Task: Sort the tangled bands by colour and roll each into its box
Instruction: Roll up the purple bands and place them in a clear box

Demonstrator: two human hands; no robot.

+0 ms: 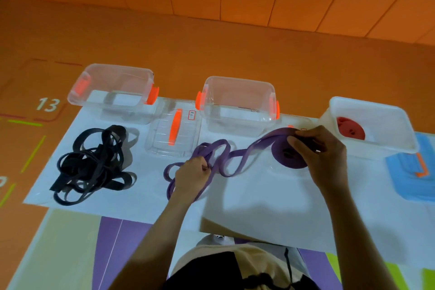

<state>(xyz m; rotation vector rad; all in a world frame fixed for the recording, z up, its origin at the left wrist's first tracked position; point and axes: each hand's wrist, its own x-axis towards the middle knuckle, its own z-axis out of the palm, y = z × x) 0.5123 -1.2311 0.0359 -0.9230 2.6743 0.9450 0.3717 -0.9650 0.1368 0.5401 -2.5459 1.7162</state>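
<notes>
A purple band lies on the white sheet (259, 195), partly wound into a roll (282, 153) at the centre right. My right hand (322, 150) grips that roll from the right side. The loose purple band (211, 153) trails left in loops, and my left hand (193, 173) pinches it among them. A tangled black band (94, 165) sits in a heap at the left. A red roll (350, 129) lies inside the white box (374, 146) at the right. Two clear boxes with orange clips stand at the back, one on the left (113, 87) and one in the middle (237, 101).
A clear lid with an orange handle (174, 129) lies flat between the two clear boxes. A blue lid (414, 172) rests at the far right edge. An orange floor with painted marks surrounds the sheet, and coloured mats lie near my body.
</notes>
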